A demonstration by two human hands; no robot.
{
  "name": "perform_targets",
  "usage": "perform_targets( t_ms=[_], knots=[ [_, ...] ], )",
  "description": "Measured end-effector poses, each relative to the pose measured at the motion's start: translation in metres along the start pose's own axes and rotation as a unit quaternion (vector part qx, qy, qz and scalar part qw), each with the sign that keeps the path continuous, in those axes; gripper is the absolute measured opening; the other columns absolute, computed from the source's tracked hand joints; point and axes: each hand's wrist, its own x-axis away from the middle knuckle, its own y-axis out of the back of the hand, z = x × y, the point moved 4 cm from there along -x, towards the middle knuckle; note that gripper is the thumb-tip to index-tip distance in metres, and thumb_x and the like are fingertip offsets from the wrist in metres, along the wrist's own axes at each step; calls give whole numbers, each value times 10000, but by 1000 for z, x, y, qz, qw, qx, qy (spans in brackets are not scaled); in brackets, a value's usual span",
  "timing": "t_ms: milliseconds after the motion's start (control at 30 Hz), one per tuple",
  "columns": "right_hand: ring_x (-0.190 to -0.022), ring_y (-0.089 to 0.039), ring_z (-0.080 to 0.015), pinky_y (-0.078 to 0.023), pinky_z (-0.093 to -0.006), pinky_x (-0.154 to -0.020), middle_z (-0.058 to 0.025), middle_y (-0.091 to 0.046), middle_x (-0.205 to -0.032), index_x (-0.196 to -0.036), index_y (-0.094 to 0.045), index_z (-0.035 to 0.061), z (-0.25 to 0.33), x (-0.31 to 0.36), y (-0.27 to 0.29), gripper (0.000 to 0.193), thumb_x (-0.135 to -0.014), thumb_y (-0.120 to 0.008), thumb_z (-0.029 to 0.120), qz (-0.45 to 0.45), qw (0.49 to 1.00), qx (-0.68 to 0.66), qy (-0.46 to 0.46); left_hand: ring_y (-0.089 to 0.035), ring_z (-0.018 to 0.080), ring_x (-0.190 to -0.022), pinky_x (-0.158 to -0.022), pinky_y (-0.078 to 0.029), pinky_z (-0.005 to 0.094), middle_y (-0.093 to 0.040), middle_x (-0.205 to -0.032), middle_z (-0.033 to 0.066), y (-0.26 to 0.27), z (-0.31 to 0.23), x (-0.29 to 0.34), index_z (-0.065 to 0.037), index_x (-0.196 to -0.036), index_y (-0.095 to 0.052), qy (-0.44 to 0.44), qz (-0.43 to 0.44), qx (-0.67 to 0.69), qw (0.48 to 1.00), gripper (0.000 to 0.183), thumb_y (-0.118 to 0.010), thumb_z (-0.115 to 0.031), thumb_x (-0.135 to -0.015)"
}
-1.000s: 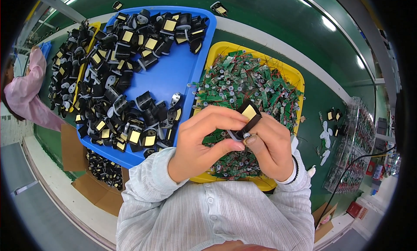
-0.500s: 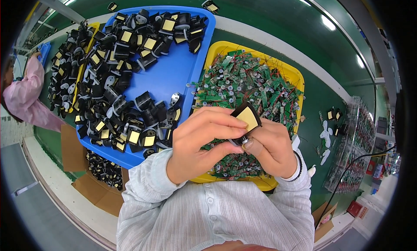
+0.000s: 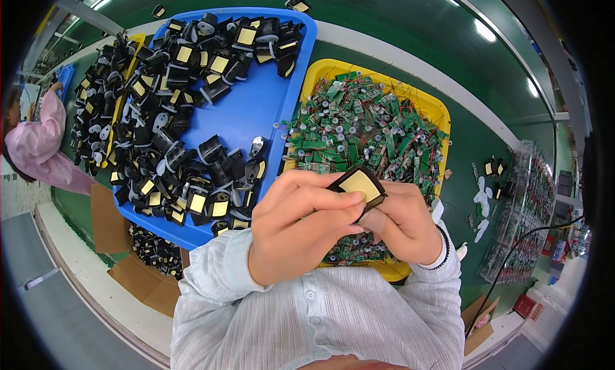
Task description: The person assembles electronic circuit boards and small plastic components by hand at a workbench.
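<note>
Between my two hands is a black plastic housing [image 3: 360,188] with a pale yellow pad on its upper face. My left hand [image 3: 301,217] is closed on it, a finger lying on the pad and the thumb underneath. My right hand [image 3: 407,221] grips its far right side, with the fingertips partly hidden behind it. Both hands are above the near part of a yellow tray [image 3: 442,114] heaped with small green circuit boards [image 3: 365,123] with red wires. Whether a board sits inside the housing cannot be seen.
Left of the yellow tray lies a blue tray [image 3: 224,117] with many similar black housings [image 3: 182,82]. A cardboard box [image 3: 144,287] stands below it. Clear plastic racks [image 3: 517,223] with boards are at right. A co-worker in a pink sleeve [image 3: 41,136] sits far left.
The housing has turned and tilted in my hands, and its lower part is now hidden. My left fingers have drawn closer together beneath it. Both hands have shifted slightly downward.
</note>
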Motion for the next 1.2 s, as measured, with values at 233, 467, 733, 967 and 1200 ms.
perform_targets(
  t_ms=[233,467,733,967,1200],
  knots=[
    [-565,-543,-265,-417,-323,-516,-114,-552,-670,-843,-612,9,-12,-2,1,126,-819,-564,123,12,994,-84,-62,-589,222,-888,-767,-495,298,-609,-1006,91,-4,18,0,-16,-873,-637,110,15,162,981,236,-723,-35,-653],
    [-595,-581,-224,-448,-311,-555,-104,-584,-683,-896,-605,-8,-6,2,-3,133,-809,-570,86,-51,995,-57,-56,-498,196,-1046,-849,-461,310,-466,-1168,160,-16,28,2,16,-1024,-499,199,37,386,900,172,-506,-46,-864],
    [-611,-567,-248,-440,-333,-552,-113,-566,-686,-943,-592,6,3,1,-8,187,-762,-612,51,-80,996,26,8,-483,171,-895,-769,-413,270,-483,-1034,133,-19,34,11,23,-989,-473,168,6,275,947,140,-470,-43,-866],
    [-595,-553,-225,-435,-299,-544,-99,-552,-681,-923,-587,11,2,5,-5,184,-745,-629,32,-118,992,29,-26,-499,180,-864,-750,-431,280,-489,-1018,148,-15,29,6,21,-996,-478,132,-8,254,958,155,-495,-54,-862],
    [-673,-571,-140,-478,-239,-586,-89,-552,-832,-883,-561,-23,-4,7,8,140,-749,-603,-24,-112,988,-93,-49,-550,167,-832,-702,-469,279,-510,-1056,121,-9,31,4,4,-1099,-485,116,4,286,951,370,-650,-112,-790]
  ],
)
